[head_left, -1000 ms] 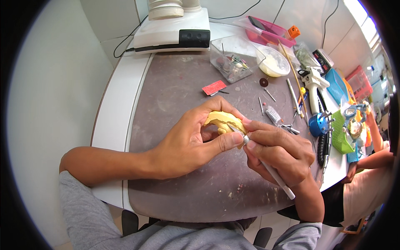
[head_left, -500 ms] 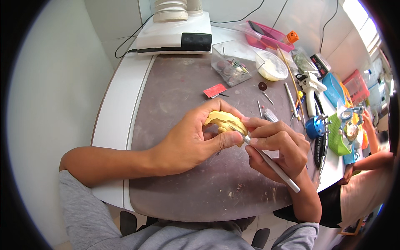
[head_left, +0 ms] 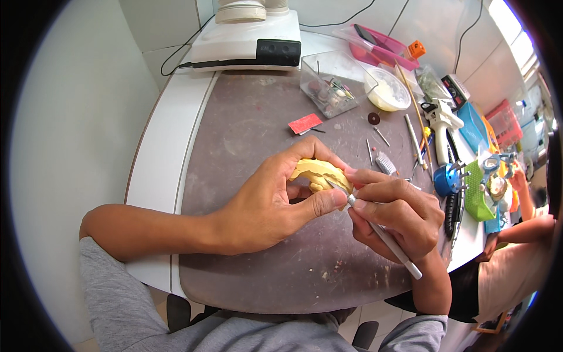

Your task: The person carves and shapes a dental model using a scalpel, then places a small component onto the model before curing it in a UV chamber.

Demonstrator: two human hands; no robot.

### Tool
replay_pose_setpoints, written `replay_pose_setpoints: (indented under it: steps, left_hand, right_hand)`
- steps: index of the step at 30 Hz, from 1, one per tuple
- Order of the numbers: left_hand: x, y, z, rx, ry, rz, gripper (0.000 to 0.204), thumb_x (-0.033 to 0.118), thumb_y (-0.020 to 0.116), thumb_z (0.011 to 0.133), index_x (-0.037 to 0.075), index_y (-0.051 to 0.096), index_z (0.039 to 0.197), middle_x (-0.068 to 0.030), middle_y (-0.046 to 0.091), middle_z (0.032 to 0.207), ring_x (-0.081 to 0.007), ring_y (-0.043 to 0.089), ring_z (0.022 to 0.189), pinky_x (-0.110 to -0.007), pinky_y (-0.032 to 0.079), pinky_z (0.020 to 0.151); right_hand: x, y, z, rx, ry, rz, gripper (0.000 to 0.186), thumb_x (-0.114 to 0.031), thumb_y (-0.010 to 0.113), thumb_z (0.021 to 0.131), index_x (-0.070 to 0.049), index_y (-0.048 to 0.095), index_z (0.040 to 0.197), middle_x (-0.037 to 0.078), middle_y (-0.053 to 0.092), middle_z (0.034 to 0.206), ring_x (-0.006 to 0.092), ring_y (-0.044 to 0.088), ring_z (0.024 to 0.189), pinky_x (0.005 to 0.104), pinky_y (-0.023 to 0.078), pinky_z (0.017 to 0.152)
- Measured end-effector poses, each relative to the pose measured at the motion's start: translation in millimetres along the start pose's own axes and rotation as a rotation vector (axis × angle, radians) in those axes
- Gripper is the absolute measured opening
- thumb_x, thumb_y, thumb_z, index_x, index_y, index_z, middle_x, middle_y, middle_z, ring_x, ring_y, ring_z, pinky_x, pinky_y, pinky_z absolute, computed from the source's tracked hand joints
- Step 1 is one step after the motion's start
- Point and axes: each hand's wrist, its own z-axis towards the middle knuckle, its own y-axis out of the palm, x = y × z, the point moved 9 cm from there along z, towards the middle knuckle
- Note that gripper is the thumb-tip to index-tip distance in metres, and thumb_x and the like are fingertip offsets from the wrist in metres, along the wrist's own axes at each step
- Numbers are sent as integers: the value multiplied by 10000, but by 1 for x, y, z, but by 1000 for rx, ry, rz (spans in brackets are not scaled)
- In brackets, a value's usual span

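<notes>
A yellow plaster dental model point(head_left: 316, 170), arch-shaped with a ragged edge, is held above the table in my left hand point(head_left: 264, 193). My left thumb presses on its near side and the fingers curl over its far side. My right hand point(head_left: 404, 214) grips a silver craft knife point(head_left: 393, 249) like a pen. Its pointed blade meets the near face of the model, close to my left thumb tip. The right fingertips rest against the model's right end. Small yellow crumbs point(head_left: 325, 274) lie on the table below.
Around the grey-brown mat point(head_left: 246, 117) stand a white extractor unit point(head_left: 240, 44), a clear box of burs point(head_left: 328, 91), a bowl of pale powder point(head_left: 388, 91) and a pink tray point(head_left: 375, 50). A blue bur stand point(head_left: 448, 179) and green basket point(head_left: 480, 196) sit right, beside another person's arm point(head_left: 519, 232).
The scene has shifted slightly in view. My right hand has moved a little to the right, and the knife blade now shows more clearly against the model. Both grips are kept.
</notes>
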Motion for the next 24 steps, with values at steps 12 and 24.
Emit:
replay_pose_setpoints:
  steps: [12, 24]
  left_hand:
    - [3, 0, 1, 19, -5, 38, 330, 165, 677, 982, 40, 534, 1252, -22, 597, 1039, -49, 557, 925, -225, 483, 815]
    - [0, 1, 1, -21, -22, -19, 337, 132, 682, 976, 31, 524, 1255, -17, 606, 1054, -53, 570, 950, -224, 485, 841]
  right_hand:
    - [-7, 2, 2, -31, -52, -73, 226, 73, 799, 683, -27, 628, 791, 87, 685, 838, 250, 757, 878, 300, 606, 652]
    - [5, 1, -2, -3, 13, 19, 250, 67, 815, 692, -40, 665, 862, 101, 714, 859, 244, 763, 842, 292, 604, 624]
